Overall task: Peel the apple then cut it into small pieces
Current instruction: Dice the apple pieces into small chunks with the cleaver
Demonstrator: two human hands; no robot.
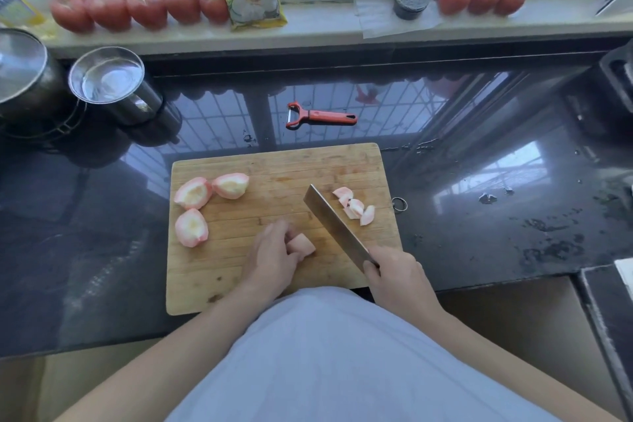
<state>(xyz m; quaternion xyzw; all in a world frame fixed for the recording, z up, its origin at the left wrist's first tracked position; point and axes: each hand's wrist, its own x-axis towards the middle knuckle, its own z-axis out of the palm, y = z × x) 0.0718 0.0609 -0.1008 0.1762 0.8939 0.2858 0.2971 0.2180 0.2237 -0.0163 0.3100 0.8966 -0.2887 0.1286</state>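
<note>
Left hand point(274, 255) is down on the wooden cutting board point(239, 281), fingers curled together and pinning a peeled apple chunk point(303, 245) that pokes out just past the fingertips. Right hand point(394, 276) is wrapped tight round the handle of a cleaver point(334, 226), fingers fully closed, no gap showing. The blade angles up and away from that grip, passing just right of the held chunk without touching it; I can't tell whether its edge meets the board. Beyond the blade, to the far right of the left fingertips, sits a small heap of cut apple pieces point(354, 206). Well off to the left of the left hand lie three peeled apple quarters point(205, 202), cored faces up. Farther out on the dark countertop point(479, 233), past the board, rests a red peeler point(318, 116).
</note>
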